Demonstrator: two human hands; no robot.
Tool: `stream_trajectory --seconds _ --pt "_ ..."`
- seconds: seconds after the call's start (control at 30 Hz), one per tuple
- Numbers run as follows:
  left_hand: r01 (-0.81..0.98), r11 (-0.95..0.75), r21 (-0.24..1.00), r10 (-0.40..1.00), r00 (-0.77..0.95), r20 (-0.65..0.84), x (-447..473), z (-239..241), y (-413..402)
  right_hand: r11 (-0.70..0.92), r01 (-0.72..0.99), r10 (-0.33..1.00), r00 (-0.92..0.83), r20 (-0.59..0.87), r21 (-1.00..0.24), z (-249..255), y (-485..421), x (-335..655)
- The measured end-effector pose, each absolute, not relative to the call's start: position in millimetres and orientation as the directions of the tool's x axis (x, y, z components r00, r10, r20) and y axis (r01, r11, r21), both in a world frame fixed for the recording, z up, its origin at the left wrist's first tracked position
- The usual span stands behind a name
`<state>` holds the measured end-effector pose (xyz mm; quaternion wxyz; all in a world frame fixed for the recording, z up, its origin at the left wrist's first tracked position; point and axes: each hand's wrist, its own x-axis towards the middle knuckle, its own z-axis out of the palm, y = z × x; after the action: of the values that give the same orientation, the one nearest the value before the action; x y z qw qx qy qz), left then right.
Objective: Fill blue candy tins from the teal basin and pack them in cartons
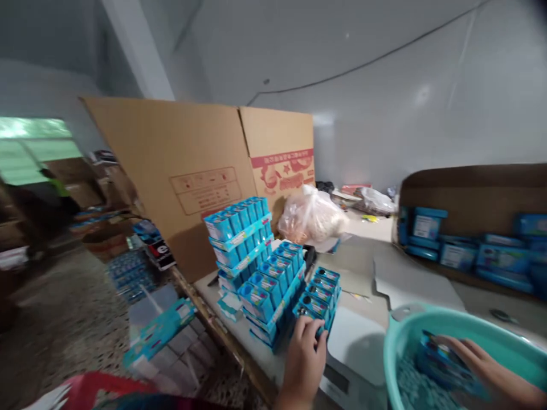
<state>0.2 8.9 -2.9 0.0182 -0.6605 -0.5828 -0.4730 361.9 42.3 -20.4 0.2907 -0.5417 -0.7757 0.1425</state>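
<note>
- The left hand (304, 356) is coming up from the bottom edge of the frame, wrist cut off. Its bent fingers are lying on the near end of the lowest row of small boxes (318, 296). The thumb is hiding behind the hand, so I cannot tell whether it is gripping.
- The right hand (478, 361) is reaching in from the lower right corner, forearm cut off. Its fingers are stretching out flat and loose over a blue packet (436, 356) inside the basin (410, 336).
- The basin is round, smooth teal plastic, with the frame edge cropping its lower half. Its contents are blurring into blue and grey.
- The stepped stack of blue boxes (256, 262) is standing in cardboard trays at the centre of the frame, on the pale table (363, 262). The labels are showing white and coloured patches too smeared to read.
- A tall brown cardboard sheet (179, 171) is standing behind the stack, carrying a printed frame of handling symbols and a red band with pictures. The lettering is not legible.
- A knotted clear plastic bag (311, 219) is sitting just right of that sheet, with lumpy pale contents.
- An open carton (470, 193) at the right edge is holding more blue boxes, heavily blurred.
- A dark figure (51, 193) at the far left is dissolving into motion blur.
</note>
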Motion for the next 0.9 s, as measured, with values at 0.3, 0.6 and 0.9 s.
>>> stream_trajectory --seconds 0.3,0.6,0.9 --pt "0.779 -0.432 0.455 0.655 -0.076 0.752 -0.9 -19.4 16.9 0.155 0.891 0.979 -0.198 -0.058 -0.427 66.2 22.4 328.1" --pt "0.747 -0.589 0.306 0.421 -0.039 0.906 -5.2 -13.2 19.2 0.117 0.966 0.990 -0.096 0.101 -0.231 141.5 15.1 327.1" --pt "0.672 -0.502 0.544 0.694 -0.062 0.717 -0.7 -25.3 10.5 0.473 0.785 0.864 -0.325 0.384 -0.401 157.3 45.3 240.3"
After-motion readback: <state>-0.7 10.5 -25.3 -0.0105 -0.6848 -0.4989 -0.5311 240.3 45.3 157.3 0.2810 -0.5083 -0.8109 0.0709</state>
